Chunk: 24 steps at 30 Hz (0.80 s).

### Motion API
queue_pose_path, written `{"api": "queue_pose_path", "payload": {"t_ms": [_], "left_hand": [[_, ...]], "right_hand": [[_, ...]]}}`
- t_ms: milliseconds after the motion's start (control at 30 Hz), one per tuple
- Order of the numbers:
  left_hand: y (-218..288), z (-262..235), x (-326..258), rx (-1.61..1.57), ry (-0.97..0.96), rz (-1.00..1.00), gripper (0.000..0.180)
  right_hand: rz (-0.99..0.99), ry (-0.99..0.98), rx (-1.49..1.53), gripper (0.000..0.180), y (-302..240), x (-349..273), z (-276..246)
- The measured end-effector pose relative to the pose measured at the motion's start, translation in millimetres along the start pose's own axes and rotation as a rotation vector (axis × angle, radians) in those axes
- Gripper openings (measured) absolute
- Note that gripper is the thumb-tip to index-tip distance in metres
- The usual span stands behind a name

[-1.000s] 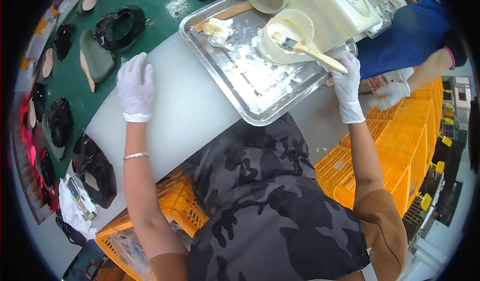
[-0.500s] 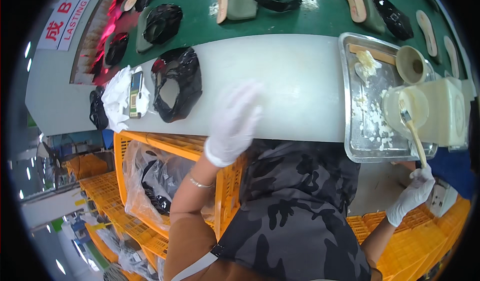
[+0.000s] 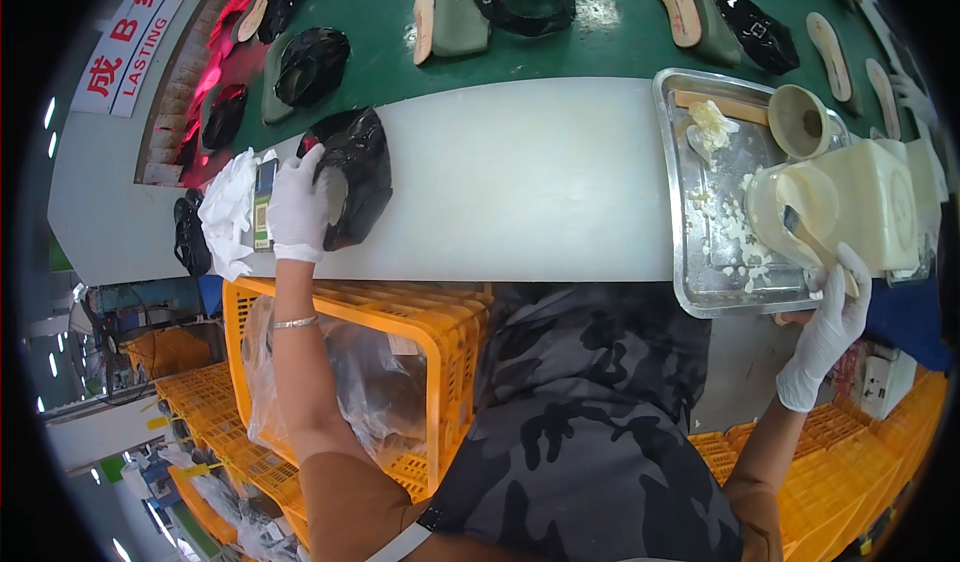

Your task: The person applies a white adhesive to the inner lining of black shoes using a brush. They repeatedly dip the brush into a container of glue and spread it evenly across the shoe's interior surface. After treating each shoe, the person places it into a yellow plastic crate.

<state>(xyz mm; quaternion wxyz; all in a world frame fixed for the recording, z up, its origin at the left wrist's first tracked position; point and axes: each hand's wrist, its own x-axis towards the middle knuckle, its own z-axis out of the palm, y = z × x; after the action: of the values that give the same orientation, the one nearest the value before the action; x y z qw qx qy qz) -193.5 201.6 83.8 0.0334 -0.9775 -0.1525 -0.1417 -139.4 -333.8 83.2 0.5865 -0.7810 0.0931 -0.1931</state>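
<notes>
Hands, two, in thin white gloves. Left hand (image 3: 299, 207): against the near left edge of the black upper; fingers pressed close together, though whether they grip it cannot be told. Right hand (image 3: 830, 327): thumb and fingers pinching the handle of the brush (image 3: 812, 250).

Brush, one: pale handle, tilted, its head over the mouth of the smeared cup.

Black upper (image 3: 372, 174), one by the left hand: glossy, creased, lying on the white worktop (image 3: 530, 182).

Metal tray (image 3: 676, 192), one: rectangular, raised rim, white flecks over its floor. In it: smeared cup (image 3: 766, 212), one, translucent; beige cup (image 3: 797, 122), one, round-mouthed; flat wooden strip (image 3: 735, 108), one; whitish crumpled lump (image 3: 712, 127), one. Cream plastic jug (image 3: 885, 197), one, boxy, at the tray's right.

Phone (image 3: 264, 202), one, beside crumpled white cloth (image 3: 228, 212).

Surface and room: smooth worktop; beyond it, green table (image 3: 600, 52) bearing at least five tan insoles (image 3: 676, 2); below, orange slatted crates (image 3: 432, 362).
</notes>
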Motion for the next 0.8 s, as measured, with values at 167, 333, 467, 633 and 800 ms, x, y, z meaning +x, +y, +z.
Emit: {"api": "queue_pose_path", "payload": {"t_ms": [167, 333, 467, 633, 800], "left_hand": [[4, -29, -19, 0.022, 0.178, 0.071, 0.029], [46, -85, -34, -0.481, 0.518, -0.007, 0.043], [33, -89, -28, -0.901, 0.335, -0.032, 0.039], [106, -49, -21, -1.971, -0.175, -0.377, 0.034], [182, -24, -32, -2.36, -0.785, -0.858, 0.026]], "right_hand": [[-0.422, -0.241, -0.225, 0.026, -15, 6, 8], [-0.469, -0.128, -0.055, 0.019, -13, 5, 3], [-0.235, -0.291, -0.098, 0.017, -28, 4, -3], [-0.682, -0.417, -0.294, 0.013, -25, 14, -24], [-0.427, -0.297, 0.039, 0.021, -12, 0, -36]]}}
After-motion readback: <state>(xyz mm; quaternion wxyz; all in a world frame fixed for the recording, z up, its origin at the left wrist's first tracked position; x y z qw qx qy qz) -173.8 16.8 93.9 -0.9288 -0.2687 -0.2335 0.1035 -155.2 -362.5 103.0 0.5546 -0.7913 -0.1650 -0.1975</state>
